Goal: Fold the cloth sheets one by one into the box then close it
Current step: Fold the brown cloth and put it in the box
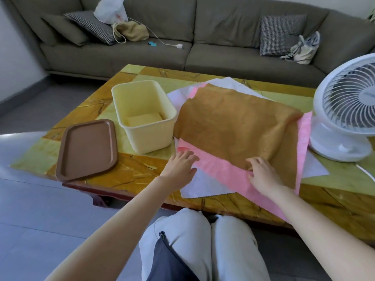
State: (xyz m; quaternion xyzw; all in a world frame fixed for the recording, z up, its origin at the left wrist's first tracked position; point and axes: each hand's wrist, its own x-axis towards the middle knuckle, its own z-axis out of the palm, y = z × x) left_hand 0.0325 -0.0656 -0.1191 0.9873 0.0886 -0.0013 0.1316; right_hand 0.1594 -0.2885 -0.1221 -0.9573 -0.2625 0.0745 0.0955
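Observation:
A tan cloth sheet (233, 126) lies on top of a pink sheet (227, 175), which lies over a white sheet (205, 187) on the table. My right hand (261, 173) pinches the tan sheet's near corner. My left hand (182, 165) rests flat, fingers spread, on the pink and white sheets near their left edge. A pale yellow plastic box (150, 134) stands open to the left of the sheets, with a folded yellow cloth (144, 119) at its bottom. Its brown lid (87, 149) lies flat on the table further left.
The marble-patterned low table (125, 175) has its near edge just past my knees. A white desk fan (349, 116) stands at the right, on the sheets' corner, its cord trailing right. A grey sofa (182, 47) with cushions and bags runs behind the table.

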